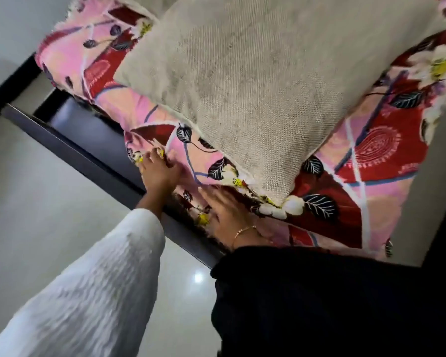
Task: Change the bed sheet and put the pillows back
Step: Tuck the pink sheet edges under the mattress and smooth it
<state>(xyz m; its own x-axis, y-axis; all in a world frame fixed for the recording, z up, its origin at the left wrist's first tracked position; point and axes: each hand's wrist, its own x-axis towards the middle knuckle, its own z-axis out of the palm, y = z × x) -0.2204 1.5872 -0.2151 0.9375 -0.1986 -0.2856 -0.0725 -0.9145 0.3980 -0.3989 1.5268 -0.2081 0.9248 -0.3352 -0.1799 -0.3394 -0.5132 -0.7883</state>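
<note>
A pink and red floral bed sheet (371, 155) covers the mattress, seen from its corner. A large beige woven pillow (242, 81) lies on top, its corner reaching toward me. My left hand (159, 170), in a white sleeve, grips a fold of the sheet at the mattress edge. My right hand (229, 215), wearing a thin gold bracelet, presses flat on the sheet at the corner just below the pillow, fingers apart. Both hands are blurred by motion.
A dark bed frame rail (93, 161) runs diagonally under the mattress edge. Pale glossy floor tiles (36, 202) lie to the left and below. My dark clothing (319, 305) fills the lower right. A light wall (11, 27) stands at the upper left.
</note>
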